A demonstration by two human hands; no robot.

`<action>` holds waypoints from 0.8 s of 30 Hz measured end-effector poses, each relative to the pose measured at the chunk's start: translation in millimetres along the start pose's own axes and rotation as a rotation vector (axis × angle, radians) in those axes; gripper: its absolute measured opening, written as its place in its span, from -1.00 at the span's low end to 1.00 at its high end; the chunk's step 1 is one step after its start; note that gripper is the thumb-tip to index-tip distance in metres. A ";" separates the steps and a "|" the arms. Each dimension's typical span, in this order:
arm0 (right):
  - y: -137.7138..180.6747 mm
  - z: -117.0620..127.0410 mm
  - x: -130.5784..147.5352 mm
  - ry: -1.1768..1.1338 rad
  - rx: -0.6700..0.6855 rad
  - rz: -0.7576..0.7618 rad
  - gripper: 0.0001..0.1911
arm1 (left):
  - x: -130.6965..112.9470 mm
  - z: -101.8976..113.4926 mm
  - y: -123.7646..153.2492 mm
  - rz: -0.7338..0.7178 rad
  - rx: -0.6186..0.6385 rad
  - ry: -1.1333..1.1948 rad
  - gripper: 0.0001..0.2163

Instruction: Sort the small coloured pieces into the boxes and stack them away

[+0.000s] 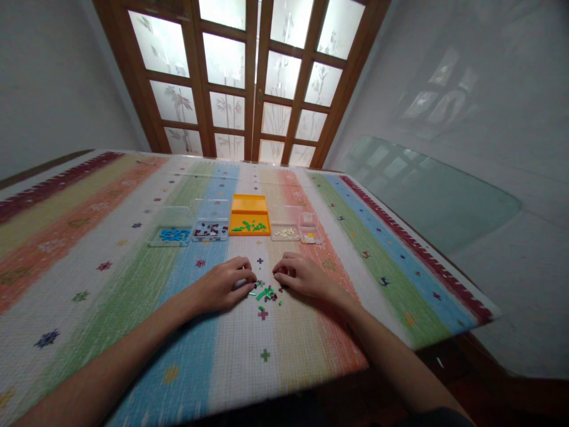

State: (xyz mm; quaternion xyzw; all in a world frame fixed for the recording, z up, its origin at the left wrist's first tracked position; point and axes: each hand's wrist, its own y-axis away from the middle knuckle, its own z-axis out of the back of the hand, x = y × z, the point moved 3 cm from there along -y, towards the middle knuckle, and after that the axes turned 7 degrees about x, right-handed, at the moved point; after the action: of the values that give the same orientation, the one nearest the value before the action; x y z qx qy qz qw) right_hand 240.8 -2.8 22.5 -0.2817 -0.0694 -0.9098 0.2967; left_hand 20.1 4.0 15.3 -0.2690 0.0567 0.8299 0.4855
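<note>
The person's left grip (pixel 235 282) and right grip (pixel 290 273) curl, thumbs close to fingers; whether either pinches a piece cannot be told. Between them, and slightly nearer the person, lie loose green and dark pieces (pixel 267 293); beyond both grips, an orange case (pixel 249 203) sits open on the worktop (pixel 240 356).

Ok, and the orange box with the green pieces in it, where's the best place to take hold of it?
Probably by the near rim of the orange box, coming from your side and keeping it level. Its lid opens away at the far edge, clear boxes sit close on both sides, and the green pieces lie loose inside.
</note>
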 end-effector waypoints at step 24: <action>0.0 -7.0 12.7 -0.256 -0.110 0.070 -0.87 | -6.9 3.3 -2.3 -0.117 -0.190 -0.002 -0.84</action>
State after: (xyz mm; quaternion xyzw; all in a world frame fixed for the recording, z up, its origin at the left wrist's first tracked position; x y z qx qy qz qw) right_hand 229.1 -11.2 23.6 -0.4137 -0.0469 -0.8579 0.3011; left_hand 23.4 0.9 21.9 -0.3159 -0.0384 0.8019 0.5056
